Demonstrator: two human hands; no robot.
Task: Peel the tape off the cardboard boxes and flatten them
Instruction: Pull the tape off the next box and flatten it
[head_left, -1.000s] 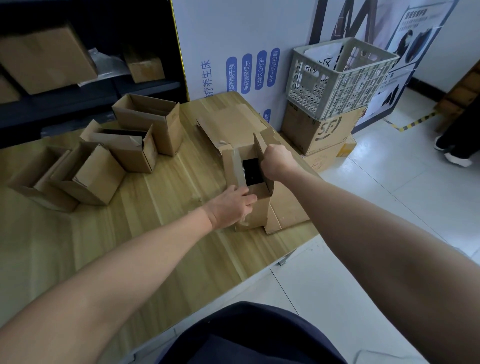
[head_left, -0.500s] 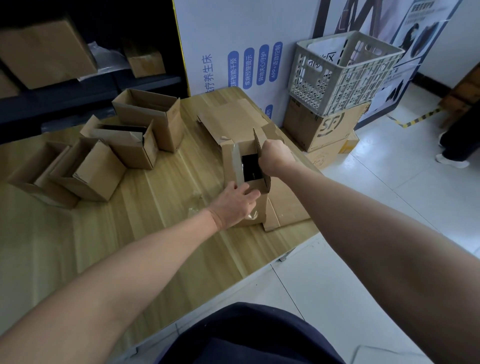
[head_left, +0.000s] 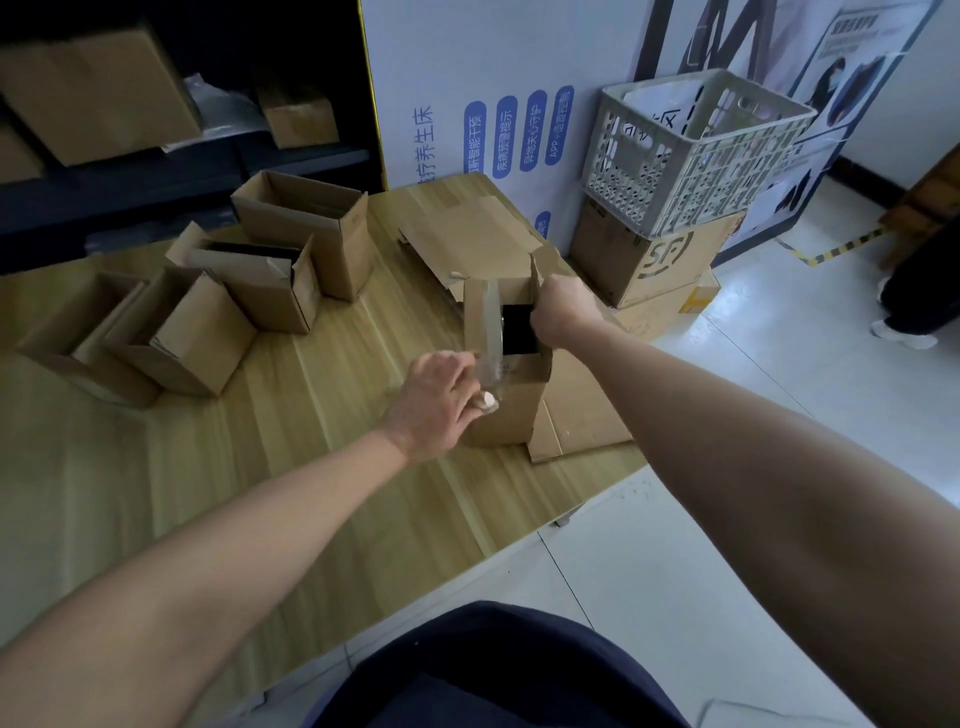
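Observation:
A small cardboard box (head_left: 511, 410) stands upright near the right edge of the wooden table (head_left: 260, 457), its top open and dark inside. My right hand (head_left: 563, 306) grips the box's right top flap. My left hand (head_left: 441, 400) pinches a strip of clear tape (head_left: 491, 353) that runs from the box's top down its front, partly lifted off the cardboard. Flattened cardboard (head_left: 582, 421) lies under and behind the box.
Several open cardboard boxes (head_left: 291, 260) stand at the table's left and back. Off the right edge, a grey plastic crate (head_left: 691, 156) sits on stacked boxes (head_left: 654, 260) on the floor. Dark shelves with boxes stand behind. A person's legs (head_left: 919, 291) show at far right.
My left hand has slid off the box's front and pulled left, drawing the clear tape away from the cardboard. My right hand has stayed on the flap.

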